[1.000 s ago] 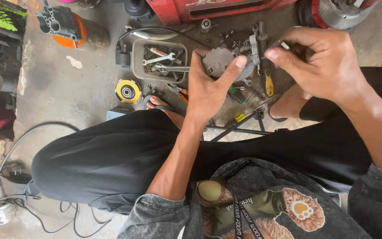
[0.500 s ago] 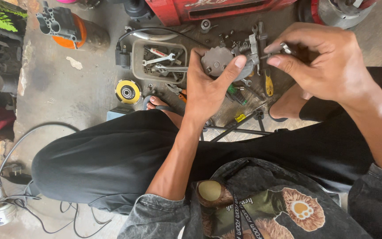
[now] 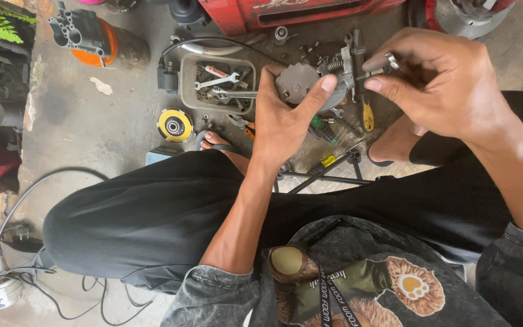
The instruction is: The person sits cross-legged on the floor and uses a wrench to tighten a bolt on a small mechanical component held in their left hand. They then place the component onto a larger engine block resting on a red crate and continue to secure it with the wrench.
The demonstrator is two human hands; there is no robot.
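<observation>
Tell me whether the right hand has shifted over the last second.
Barely: the right hand sits slightly lower against the grey tray, pinching the small metal piece on the part.

I see open concrete floor (image 3: 110, 121) left of the wrench tray (image 3: 186, 85), while scattered tools, a yellow disc (image 3: 175, 125) and my raised knee (image 3: 146, 224) crowd everything beneath both hands.

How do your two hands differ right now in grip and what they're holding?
The left hand cups a round grey metal part with open palm and thumb across it; the right hand pinches a small metal piece between fingertips. Left is palm-away, right knuckles-up. Both are bare and meet over the same assembly.
</observation>
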